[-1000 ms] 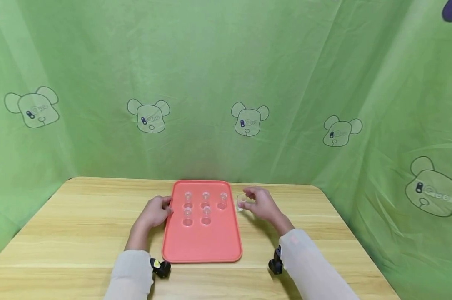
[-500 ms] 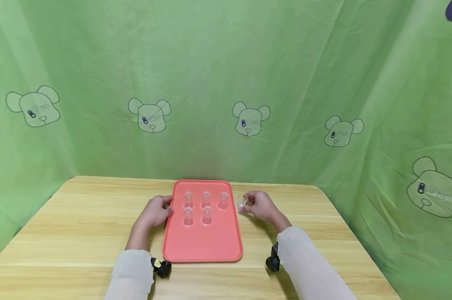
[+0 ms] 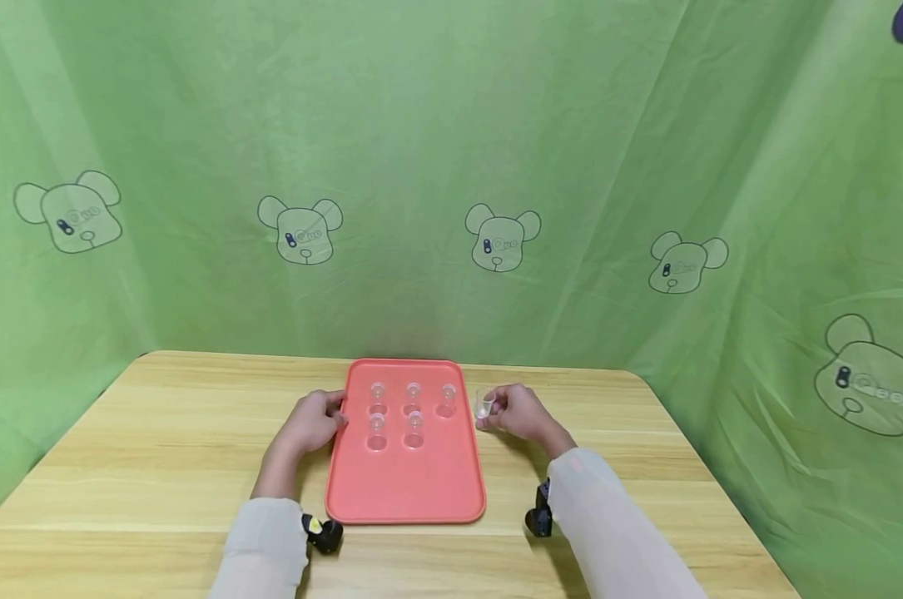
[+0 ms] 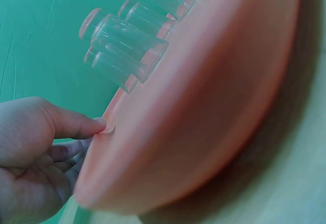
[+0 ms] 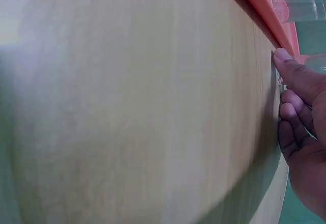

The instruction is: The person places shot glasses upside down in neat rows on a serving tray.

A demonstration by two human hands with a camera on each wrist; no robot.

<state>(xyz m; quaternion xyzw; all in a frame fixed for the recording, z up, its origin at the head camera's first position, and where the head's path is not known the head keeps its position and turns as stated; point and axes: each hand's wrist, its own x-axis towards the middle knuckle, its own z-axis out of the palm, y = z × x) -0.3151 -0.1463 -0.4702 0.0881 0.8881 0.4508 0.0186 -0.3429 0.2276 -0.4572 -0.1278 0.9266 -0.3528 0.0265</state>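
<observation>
A red tray [image 3: 406,487] lies on the table, with several small clear cups [image 3: 414,431] standing on it wide end down, in two rows in its far half. At the tray's left edge, my left hand [image 3: 310,420] grips the rim; the left wrist view has its thumb [image 4: 86,124] on top of the rim and the fingers below. My right hand [image 3: 522,412] holds another small clear cup [image 3: 483,403] between thumb and fingers, wide mouth up, just beyond the tray's right edge. In the right wrist view the hand mostly hides that cup.
The wooden table [image 3: 159,466] extends around the tray on both sides. A green curtain [image 3: 399,125] printed with bear faces hangs behind and at the sides. Black cameras [image 3: 322,533] sit on both wrists.
My right hand has lowered slightly and turned its grip, its fingers now at the cup's right side and lower part. The left hand and the cups on the tray have stayed put.
</observation>
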